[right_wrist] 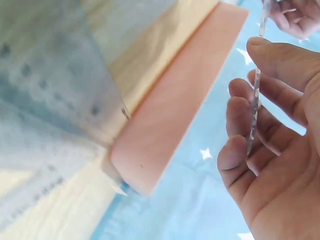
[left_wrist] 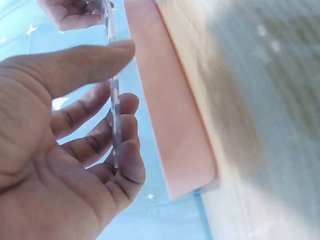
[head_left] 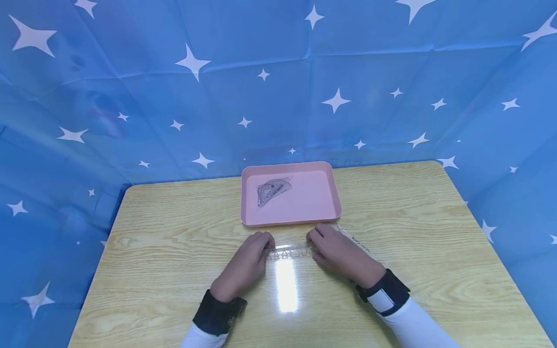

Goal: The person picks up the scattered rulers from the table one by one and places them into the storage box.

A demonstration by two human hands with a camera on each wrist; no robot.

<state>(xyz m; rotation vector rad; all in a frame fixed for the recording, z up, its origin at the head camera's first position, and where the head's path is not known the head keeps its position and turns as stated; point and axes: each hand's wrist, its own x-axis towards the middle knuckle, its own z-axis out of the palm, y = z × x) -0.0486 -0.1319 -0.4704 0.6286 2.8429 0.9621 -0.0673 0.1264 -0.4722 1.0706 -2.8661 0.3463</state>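
A clear plastic ruler [head_left: 289, 252] with cut-out shapes spans the gap between both hands, just in front of the pink tray. My left hand [head_left: 249, 258] grips its left end; in the left wrist view the thumb lies on one side of the ruler [left_wrist: 116, 120] and curled fingers on the other. The right end is held by my right hand [head_left: 341, 251] in the same way, its thumb and fingertips [right_wrist: 235, 150] around the ruler's edge-on strip. Beneath the right forearm lies another clear measuring piece [head_left: 354, 239], partly hidden; its printed marks show blurred in the right wrist view.
The pink tray [head_left: 304, 221] stands at the back middle of the wooden table [head_left: 174, 232]. Inside it, at the left, a clear protractor [head_left: 278, 186] overlaps a set square [head_left: 261, 197]. A blue cloth [head_left: 270, 111] with white stars hangs behind the table and along its sides.
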